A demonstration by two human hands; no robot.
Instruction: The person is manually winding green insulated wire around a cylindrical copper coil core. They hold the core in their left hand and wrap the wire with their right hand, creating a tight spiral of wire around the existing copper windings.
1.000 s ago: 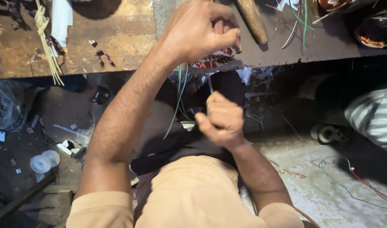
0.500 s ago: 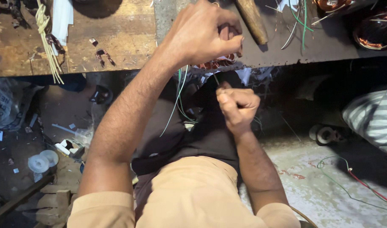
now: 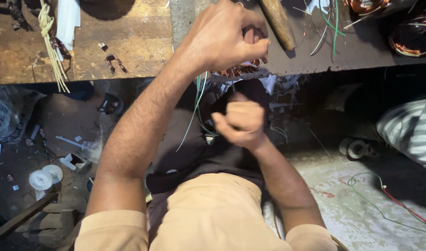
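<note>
Copper-coloured wire winding with scraps of white paper [image 3: 238,70] sits at the front edge of the worn brown workbench [image 3: 124,46], mostly covered by the left hand [image 3: 222,39]. That hand is curled over the winding, fingers bunched together at the tips and pressing down on it; whether they pinch a strand cannot be told. The right hand [image 3: 241,122] hangs below the bench edge, well apart from the left, closed in a tight fist with the thumb on top. A wire inside the fist is not visible, so what it grips cannot be told.

Thin green and white wires [image 3: 196,104] drop from under the left hand and trail down between the two forearms.

Surroundings — on the bench, just right of the left hand, a round wooden handle [image 3: 279,23] lies tilted. Further right lie loose green and pale wires [image 3: 331,21] and, at the far corner, a dark round coil of copper wire [image 3: 410,37]. At the left of the bench a bundle of pale yellow strips [image 3: 52,46] hangs over the edge.

On the floor — two white plastic discs [image 3: 45,176] at the lower left, a striped grey-and-white cloth [image 3: 413,128] at the right, and a red and a green wire [image 3: 389,200] across the pale concrete.
</note>
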